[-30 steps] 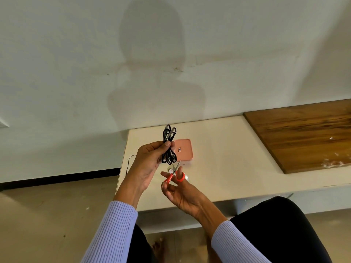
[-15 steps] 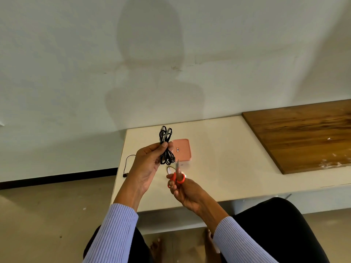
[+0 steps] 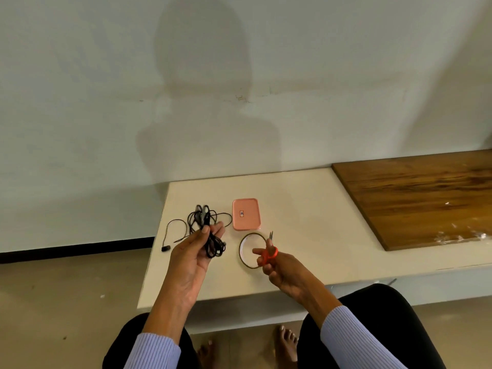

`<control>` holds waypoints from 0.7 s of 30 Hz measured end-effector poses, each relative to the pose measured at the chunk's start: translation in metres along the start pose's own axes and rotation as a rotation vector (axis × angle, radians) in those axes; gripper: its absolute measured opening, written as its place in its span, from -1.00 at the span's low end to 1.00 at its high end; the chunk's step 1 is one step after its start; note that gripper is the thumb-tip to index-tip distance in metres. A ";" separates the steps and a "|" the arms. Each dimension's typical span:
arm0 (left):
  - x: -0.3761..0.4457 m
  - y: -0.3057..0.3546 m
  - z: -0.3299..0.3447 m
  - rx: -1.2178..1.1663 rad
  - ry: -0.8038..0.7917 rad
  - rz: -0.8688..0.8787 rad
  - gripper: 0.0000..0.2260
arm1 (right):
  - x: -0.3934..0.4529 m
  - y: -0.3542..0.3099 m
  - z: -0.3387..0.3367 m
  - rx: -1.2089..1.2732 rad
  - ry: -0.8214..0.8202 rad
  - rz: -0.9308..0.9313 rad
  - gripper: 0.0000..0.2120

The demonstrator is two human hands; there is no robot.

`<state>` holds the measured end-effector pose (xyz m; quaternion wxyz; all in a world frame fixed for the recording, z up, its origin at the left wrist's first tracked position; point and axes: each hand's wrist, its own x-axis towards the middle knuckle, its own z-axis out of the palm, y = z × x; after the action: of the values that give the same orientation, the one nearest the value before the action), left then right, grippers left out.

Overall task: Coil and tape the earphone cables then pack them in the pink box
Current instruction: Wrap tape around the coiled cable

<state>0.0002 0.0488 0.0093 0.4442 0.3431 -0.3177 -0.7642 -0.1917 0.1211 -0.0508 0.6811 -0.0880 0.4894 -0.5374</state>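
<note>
From my remote seat I see the left hand (image 3: 195,251) raised palm-up over the near left part of the cream-white tabletop (image 3: 306,225), its thumb pressed down on a coiled bundle of thin black earphone cable (image 3: 210,235) that lies across the fingers, so the bundle is pinched between thumb and fingers. Loose loops of the same cable spread up and to the left of the hand, and one strand runs over the table's left edge and ends in a small black piece (image 3: 165,249) hanging just off it. The right hand (image 3: 279,265) is curled around a small pair of scissors with orange-red plastic handles (image 3: 269,253), fingers through the loops, the short metal blades pointing up and away from me; I cannot tell whether the blades are parted. Just to the left of that hand, flat on the table, lies a ring-shaped roll of clear tape with a brownish edge (image 3: 243,251). Beyond the roll, close to it but apart, sits the flat pink rectangular plastic box with rounded corners (image 3: 246,214), its lid on and a small label at its middle. Far right, a dark brown wooden board (image 3: 426,195) lies on the table.
</note>
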 end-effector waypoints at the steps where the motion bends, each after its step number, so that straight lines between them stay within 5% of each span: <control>1: -0.001 -0.006 -0.002 -0.013 -0.003 -0.014 -0.51 | -0.001 -0.002 -0.006 0.033 0.006 0.022 -0.53; 6: -0.001 -0.032 0.017 -0.093 0.050 -0.158 -0.86 | 0.003 -0.013 -0.029 0.244 -0.052 0.094 -0.45; 10: 0.009 -0.057 0.032 -0.210 0.081 -0.294 -0.91 | 0.005 -0.021 -0.038 0.424 -0.225 0.147 -0.40; 14: 0.021 -0.077 0.031 -0.234 0.084 -0.313 -0.87 | 0.003 -0.032 -0.041 0.552 -0.283 0.192 -0.30; 21: 0.029 -0.099 0.042 -0.176 0.082 -0.341 -0.78 | 0.002 -0.044 -0.049 0.689 -0.149 0.226 -0.31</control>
<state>-0.0899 0.0703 -0.0528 0.3494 0.3827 -0.1685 -0.8385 -0.2575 0.1213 -0.0483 0.7596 0.1623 0.2355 -0.5842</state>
